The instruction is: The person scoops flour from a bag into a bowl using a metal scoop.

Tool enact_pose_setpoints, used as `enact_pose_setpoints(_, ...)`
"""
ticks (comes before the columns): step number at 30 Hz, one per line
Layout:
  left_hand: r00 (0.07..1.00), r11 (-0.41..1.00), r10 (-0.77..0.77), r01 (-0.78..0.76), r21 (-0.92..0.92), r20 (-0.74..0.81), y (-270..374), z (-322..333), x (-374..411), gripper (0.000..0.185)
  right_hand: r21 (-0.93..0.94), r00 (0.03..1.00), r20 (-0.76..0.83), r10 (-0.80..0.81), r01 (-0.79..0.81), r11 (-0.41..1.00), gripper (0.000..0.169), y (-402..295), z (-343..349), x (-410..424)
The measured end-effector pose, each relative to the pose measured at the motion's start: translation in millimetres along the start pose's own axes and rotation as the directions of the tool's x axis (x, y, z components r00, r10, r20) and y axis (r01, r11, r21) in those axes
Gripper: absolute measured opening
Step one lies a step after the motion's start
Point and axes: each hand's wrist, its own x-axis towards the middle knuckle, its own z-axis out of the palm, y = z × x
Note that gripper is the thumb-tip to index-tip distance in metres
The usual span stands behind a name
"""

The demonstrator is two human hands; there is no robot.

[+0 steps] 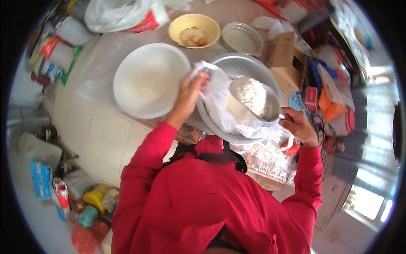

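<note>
A metal scoop [271,108] heaped with white flour [252,95] is held by its handle in my right hand [299,127]. It is above a thin white plastic bag [219,85] that sits in a wide metal basin [207,119]. My left hand [187,95] pinches the bag's rim on the left side. Pale powder shows inside the bag below the scoop. Left of the basin stands a large white bowl [127,95] with a pale layer on its bottom; my left wrist passes over its right edge.
Behind are a yellow bowl [177,27] holding several eggs [196,41] and a round perforated metal tray [242,38]. An open cardboard box [284,57] stands right of the basin. A white sack [111,16] lies at the back left. Bags and containers crowd both sides.
</note>
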Motion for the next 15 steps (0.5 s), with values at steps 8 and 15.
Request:
enact_pose_setpoints(8,0.953,0.924,-0.214,0.125,0.362,0.216,-86,-37,-48,0.031,-0.428,0.967,0.17,-0.19,0.246,0.87,0.036,-72,39,124)
enact_pose_setpoints(15,0.924,0.883,-0.202,0.027,0.469,0.326,-94,-38,-74,0.037,-0.823,0.855,0.348,-0.385,0.475,0.312,0.025,-72,162,255)
